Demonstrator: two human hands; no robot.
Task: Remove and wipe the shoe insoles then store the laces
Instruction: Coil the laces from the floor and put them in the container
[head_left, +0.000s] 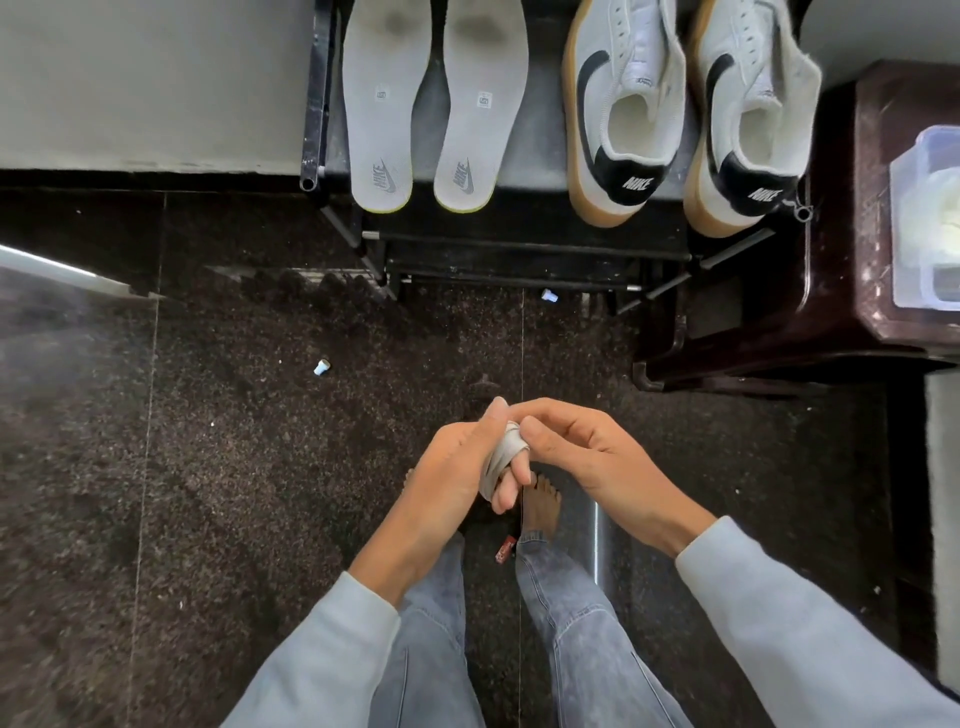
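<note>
Floor cap: a small pale cap (322, 367) lies on the dark speckled floor (208, 467), well to the left of the fingers and further from the body than they are

Insoles: one insole (384, 104) and the other insole (480, 104) lie flat side by side on top of the black rack (519, 249), far beyond the fingertips; heels toward the person, dark smudges at the toe ends

Left hand: the left hand (447, 467) holds the lace wound round its fingers (511, 483); thumb raised against the top of the coil

Lace: the pale lace (501, 457) sits as a flat coil round the left fingers, between the two hands, over the floor

Right hand: the right hand (587, 457) pinches the coil with thumb and forefinger; its other fingers are curled loosely

Second cap: another small cap (549, 296) on the floor at the rack's foot, beyond the fingers

Shoes: one shoe (623, 104) and the other shoe (748, 114) stand unlaced on the rack, beyond and right of the fingers, just beside each other

Stool: a dark stool (841, 260) stands far right of the fingers; a clear plastic box (924, 218) rests on it
</note>
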